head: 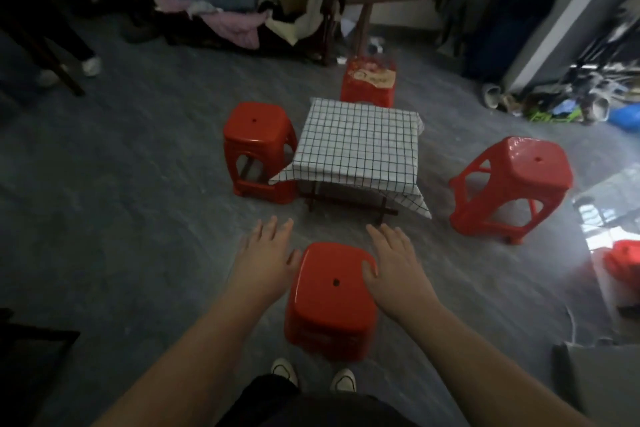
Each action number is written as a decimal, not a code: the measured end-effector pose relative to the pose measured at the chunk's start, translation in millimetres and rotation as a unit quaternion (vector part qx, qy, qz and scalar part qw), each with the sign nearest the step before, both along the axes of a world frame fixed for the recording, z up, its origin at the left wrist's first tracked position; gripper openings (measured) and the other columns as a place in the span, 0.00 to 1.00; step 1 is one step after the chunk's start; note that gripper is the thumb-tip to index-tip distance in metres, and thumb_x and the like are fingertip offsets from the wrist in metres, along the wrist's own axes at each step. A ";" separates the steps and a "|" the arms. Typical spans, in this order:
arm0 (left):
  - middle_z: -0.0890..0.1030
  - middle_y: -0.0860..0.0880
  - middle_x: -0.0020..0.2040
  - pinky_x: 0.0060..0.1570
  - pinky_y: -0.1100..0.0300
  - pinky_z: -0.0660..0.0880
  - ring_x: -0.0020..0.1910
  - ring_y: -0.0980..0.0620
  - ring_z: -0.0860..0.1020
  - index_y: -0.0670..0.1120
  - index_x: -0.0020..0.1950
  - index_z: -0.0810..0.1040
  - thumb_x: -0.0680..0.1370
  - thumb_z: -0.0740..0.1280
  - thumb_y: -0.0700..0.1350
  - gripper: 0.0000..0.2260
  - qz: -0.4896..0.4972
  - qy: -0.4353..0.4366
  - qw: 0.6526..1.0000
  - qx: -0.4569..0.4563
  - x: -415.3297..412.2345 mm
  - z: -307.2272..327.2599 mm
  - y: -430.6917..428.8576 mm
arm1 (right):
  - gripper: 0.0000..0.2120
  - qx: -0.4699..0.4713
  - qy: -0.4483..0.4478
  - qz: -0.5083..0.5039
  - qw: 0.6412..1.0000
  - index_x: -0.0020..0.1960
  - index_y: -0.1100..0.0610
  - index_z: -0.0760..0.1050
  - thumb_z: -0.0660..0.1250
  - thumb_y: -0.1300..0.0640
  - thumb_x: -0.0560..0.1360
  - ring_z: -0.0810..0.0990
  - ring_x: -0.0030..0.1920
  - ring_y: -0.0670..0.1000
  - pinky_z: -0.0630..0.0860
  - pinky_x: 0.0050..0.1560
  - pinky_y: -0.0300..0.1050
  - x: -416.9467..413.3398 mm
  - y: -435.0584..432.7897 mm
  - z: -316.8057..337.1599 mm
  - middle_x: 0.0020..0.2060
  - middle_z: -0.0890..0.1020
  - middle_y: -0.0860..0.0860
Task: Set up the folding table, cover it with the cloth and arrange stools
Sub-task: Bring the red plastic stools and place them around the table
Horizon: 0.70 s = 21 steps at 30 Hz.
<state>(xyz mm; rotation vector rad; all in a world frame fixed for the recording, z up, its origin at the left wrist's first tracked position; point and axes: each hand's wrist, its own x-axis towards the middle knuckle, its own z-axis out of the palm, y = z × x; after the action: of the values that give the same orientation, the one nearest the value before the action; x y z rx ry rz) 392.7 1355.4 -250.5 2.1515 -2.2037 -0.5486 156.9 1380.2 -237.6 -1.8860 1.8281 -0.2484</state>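
Note:
A low folding table stands mid-floor under a white cloth with a dark grid (pixel 358 146); its dark legs (pixel 346 201) show below the front edge. Red plastic stools stand around it: one at the left (pixel 258 146), one behind (pixel 367 81), one at the right (pixel 512 184), and the nearest (pixel 332 298) right in front of me. My left hand (pixel 265 256) hovers open beside that stool's left edge. My right hand (pixel 396 262) is open at its right edge, thumb touching the seat.
A dark bench piled with clothes (pixel 242 7) runs along the back wall. A person's legs and shoes (pixel 86 62) stand at the far left. Shoes and clutter (pixel 554 104) lie at the right by a grey pillar. My own shoes (pixel 311 374) are below the stool.

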 end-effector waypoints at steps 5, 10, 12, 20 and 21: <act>0.54 0.46 0.81 0.77 0.46 0.53 0.80 0.44 0.51 0.54 0.81 0.53 0.81 0.56 0.60 0.30 0.029 -0.015 0.999 0.002 29.0 18.4 16.0 | 0.30 -0.029 -0.008 0.040 0.999 0.80 0.48 0.54 0.58 0.49 0.80 0.46 0.80 0.50 0.51 0.79 0.52 27.0 -2.9 28.8 0.80 0.55 0.48; 0.53 0.46 0.81 0.77 0.48 0.52 0.80 0.44 0.51 0.54 0.81 0.51 0.81 0.56 0.59 0.30 0.073 -0.006 0.997 -0.013 73.2 35.3 19.2 | 0.30 -0.041 -0.002 0.075 0.996 0.80 0.47 0.53 0.57 0.49 0.80 0.46 0.80 0.50 0.51 0.78 0.53 74.6 -19.5 36.2 0.80 0.55 0.48; 0.54 0.46 0.81 0.77 0.48 0.52 0.80 0.44 0.51 0.54 0.81 0.52 0.81 0.57 0.59 0.30 0.095 -0.003 0.995 -0.023 96.0 40.4 18.3 | 0.31 -0.046 0.003 0.096 0.994 0.80 0.47 0.52 0.57 0.48 0.80 0.46 0.80 0.51 0.51 0.79 0.53 100.6 -28.9 36.6 0.80 0.55 0.50; 0.56 0.45 0.81 0.77 0.47 0.54 0.79 0.43 0.54 0.53 0.81 0.54 0.79 0.52 0.62 0.31 0.181 0.003 0.983 -0.028 251.6 40.5 11.9 | 0.32 -0.055 0.018 0.181 0.982 0.80 0.49 0.53 0.59 0.46 0.80 0.48 0.79 0.53 0.51 0.77 0.51 272.5 -74.5 31.7 0.79 0.56 0.51; 0.56 0.45 0.81 0.77 0.47 0.54 0.79 0.43 0.54 0.53 0.81 0.54 0.80 0.53 0.62 0.31 0.187 0.003 0.982 -0.029 277.0 40.2 9.8 | 0.32 -0.060 0.018 0.187 0.980 0.80 0.50 0.53 0.60 0.46 0.80 0.49 0.79 0.54 0.51 0.78 0.51 299.3 -82.1 30.8 0.79 0.57 0.52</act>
<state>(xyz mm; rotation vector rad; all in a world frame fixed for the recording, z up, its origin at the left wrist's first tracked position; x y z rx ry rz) 669.7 1365.2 -210.3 2.4405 -1.7177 -0.4616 456.2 1298.1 -206.9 -2.2845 1.4693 -0.1962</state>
